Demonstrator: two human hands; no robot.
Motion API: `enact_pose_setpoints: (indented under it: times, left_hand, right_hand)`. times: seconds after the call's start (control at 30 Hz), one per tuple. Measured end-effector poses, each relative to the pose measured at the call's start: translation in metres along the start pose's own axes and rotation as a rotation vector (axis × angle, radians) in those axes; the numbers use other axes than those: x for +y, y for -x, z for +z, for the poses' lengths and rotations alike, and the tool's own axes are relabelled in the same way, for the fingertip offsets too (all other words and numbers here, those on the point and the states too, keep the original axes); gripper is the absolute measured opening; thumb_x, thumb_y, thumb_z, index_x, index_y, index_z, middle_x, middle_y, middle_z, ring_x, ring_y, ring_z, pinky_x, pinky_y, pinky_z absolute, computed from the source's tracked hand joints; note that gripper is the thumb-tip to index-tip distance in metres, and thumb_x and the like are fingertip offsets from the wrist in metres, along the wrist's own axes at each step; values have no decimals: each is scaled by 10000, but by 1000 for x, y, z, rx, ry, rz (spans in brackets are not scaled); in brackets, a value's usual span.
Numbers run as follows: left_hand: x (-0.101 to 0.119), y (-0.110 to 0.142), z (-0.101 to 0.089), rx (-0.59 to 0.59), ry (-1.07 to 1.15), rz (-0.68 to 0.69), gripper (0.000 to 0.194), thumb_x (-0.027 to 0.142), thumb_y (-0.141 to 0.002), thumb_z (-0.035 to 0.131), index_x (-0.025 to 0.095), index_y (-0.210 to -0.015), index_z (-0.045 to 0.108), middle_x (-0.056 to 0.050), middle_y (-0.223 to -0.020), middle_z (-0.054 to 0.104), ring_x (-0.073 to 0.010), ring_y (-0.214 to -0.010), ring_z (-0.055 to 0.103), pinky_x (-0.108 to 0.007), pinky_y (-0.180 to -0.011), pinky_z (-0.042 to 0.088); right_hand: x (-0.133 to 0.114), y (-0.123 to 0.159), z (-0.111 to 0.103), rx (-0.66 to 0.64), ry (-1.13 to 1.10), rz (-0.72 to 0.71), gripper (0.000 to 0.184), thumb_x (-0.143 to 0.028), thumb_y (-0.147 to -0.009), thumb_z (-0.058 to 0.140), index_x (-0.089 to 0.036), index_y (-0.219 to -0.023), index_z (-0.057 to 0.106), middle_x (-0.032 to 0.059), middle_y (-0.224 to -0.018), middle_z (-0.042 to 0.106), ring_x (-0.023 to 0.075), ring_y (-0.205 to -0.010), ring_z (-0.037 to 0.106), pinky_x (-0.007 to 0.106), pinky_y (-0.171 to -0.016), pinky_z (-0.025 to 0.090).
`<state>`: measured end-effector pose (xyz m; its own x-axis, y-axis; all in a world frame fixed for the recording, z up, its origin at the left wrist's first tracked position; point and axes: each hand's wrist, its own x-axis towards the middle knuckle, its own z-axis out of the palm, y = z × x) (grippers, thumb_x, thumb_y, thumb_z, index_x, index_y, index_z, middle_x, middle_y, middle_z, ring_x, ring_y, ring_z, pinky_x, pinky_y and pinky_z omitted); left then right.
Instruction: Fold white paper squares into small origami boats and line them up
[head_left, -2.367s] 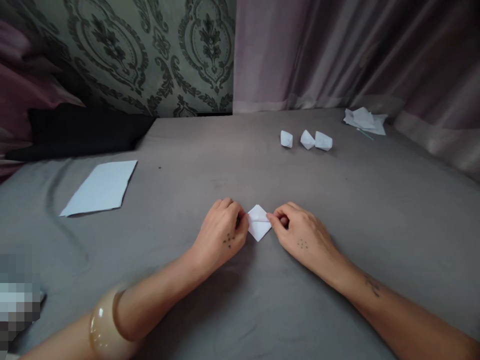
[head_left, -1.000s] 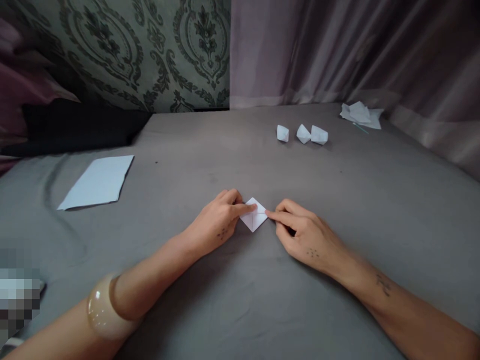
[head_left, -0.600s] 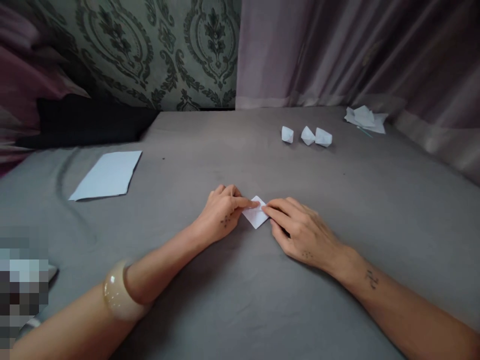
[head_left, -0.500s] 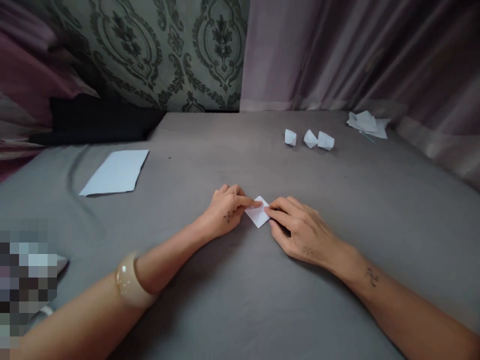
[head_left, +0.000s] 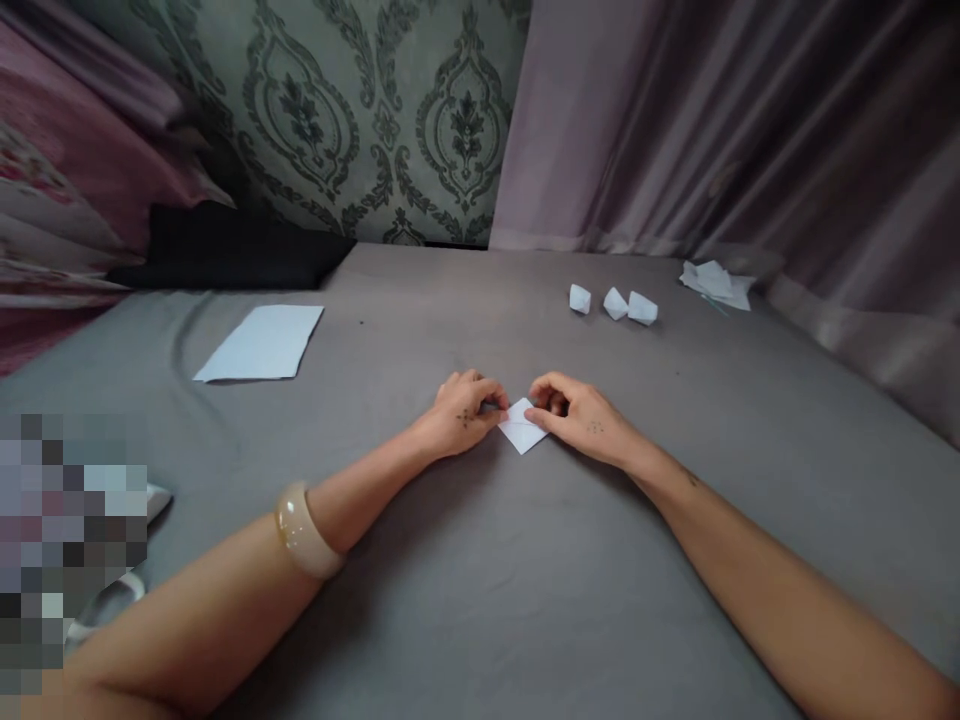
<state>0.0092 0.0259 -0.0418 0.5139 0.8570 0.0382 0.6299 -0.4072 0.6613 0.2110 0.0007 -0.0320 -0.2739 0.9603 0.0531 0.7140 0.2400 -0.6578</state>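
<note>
A small diamond of folded white paper [head_left: 522, 428] lies on the grey cloth [head_left: 637, 590], its upper part hidden by my fingers. My left hand [head_left: 461, 413] pinches the paper's left corner between curled fingers and thumb. From the other side, my right hand [head_left: 574, 416] grips its upper right edge, with the fingertips bent over the fold. The two hands nearly meet above the paper. A wide cream bangle [head_left: 302, 531] circles my left forearm.
A flat white sheet [head_left: 262, 343] lies to the left. Three folded paper pieces [head_left: 615, 303] stand in a row at the far side, with a loose paper heap [head_left: 712, 282] beyond them. A curtain [head_left: 622, 130] and patterned wallpaper [head_left: 375, 120] rise behind the cloth.
My hands have drawn closer together, and the fingers have curled in from flat on the paper to pinching it. The view has tilted and shifted, so the scene lies lower and further right.
</note>
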Motion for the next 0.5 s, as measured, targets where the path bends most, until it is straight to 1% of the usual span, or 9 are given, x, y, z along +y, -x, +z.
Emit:
enact_pose_setpoints:
  times: [0.03,0.07,0.13,0.2,0.3,0.4,0.5]
  left_hand:
    - [-1,0,0,-6,-1,8,122,242,-803,584,217,-885,671,-50,-908,573,-208,-898,487,-369,-852,379]
    - [-2,0,0,-11,-1,18,121,232,-802,583,218,-886,669,-48,-909,578,-206,-898,489,-369,-855,376]
    - [-2,1,-1,-10,2,40,130,215,-804,574,216,-897,664,-45,-913,590,-202,-901,491,-369,-866,372]
    - [-1,3,-1,5,11,49,167,218,-802,575,215,-948,657,-44,-923,598,-200,-896,492,-367,-866,376]
    - [1,5,-1,20,12,44,236,269,-788,603,212,-1014,645,-51,-950,600,-207,-903,490,-371,-858,385]
    - [3,6,-1,21,-14,45,220,311,-784,612,217,-975,668,-58,-944,594,-220,-917,493,-385,-862,384]
    - [4,6,0,19,-25,50,179,325,-785,613,213,-902,689,-60,-920,595,-219,-905,501,-394,-870,373]
  right_hand:
    - [1,0,1,-7,1,-14,293,-297,-808,596,-218,-1089,616,7,-876,581,113,-674,511,260,-660,417]
    - [3,1,1,-20,13,-42,341,-292,-831,570,-231,-1166,592,22,-942,574,121,-726,527,271,-705,425]
    - [4,3,2,-56,53,-108,335,-280,-878,500,-251,-1201,584,45,-1037,551,142,-841,545,292,-782,422]
    - [4,4,2,-76,72,-144,301,-261,-896,461,-250,-1162,601,53,-1070,543,155,-897,543,302,-806,416]
    - [3,7,1,-74,55,-141,237,-233,-877,477,-227,-1083,595,50,-1056,547,149,-869,537,293,-776,420]
    - [1,9,1,-49,49,-129,150,-221,-859,490,-209,-986,568,36,-1012,548,137,-824,528,284,-746,416]
    - [-2,11,2,-21,31,-126,107,-222,-848,504,-203,-939,557,24,-979,547,120,-766,519,274,-722,406]
